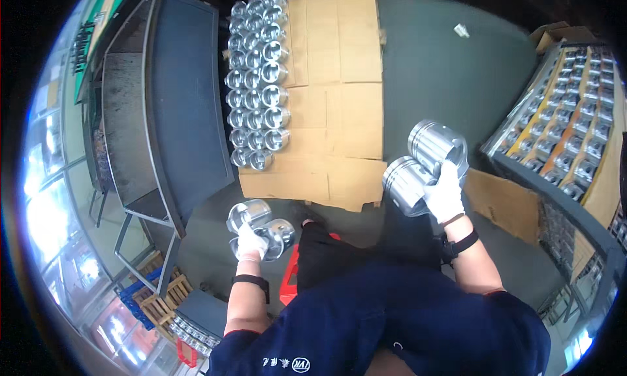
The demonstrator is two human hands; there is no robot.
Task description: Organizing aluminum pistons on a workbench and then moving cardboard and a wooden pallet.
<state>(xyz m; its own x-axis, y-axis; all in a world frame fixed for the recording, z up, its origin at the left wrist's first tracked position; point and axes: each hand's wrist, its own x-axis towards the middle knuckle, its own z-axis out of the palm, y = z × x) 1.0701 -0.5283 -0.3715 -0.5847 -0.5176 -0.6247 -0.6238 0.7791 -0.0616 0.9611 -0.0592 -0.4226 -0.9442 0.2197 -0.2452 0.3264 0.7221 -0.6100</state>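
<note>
Gripping silver cylindrical metal pistons (400,180), the white-gloved left hand (251,243), lower left, and right hand (446,194), centre-right, could slip, dropping one.

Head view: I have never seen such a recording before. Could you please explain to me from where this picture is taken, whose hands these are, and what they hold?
There is no machine here: a person works with two hands in white gloves. The single picture comes from a wide fisheye camera on the person's head, looking down, so straight edges bend near the rim. The left hand holds at least two shiny metal cylinders that look like pistons; overlap hides the exact number. The right hand holds two similar cylinders. In front, three columns of such cylinders line the left side of a brown cardboard surface. At the right, a rack carries more metal parts.
</note>
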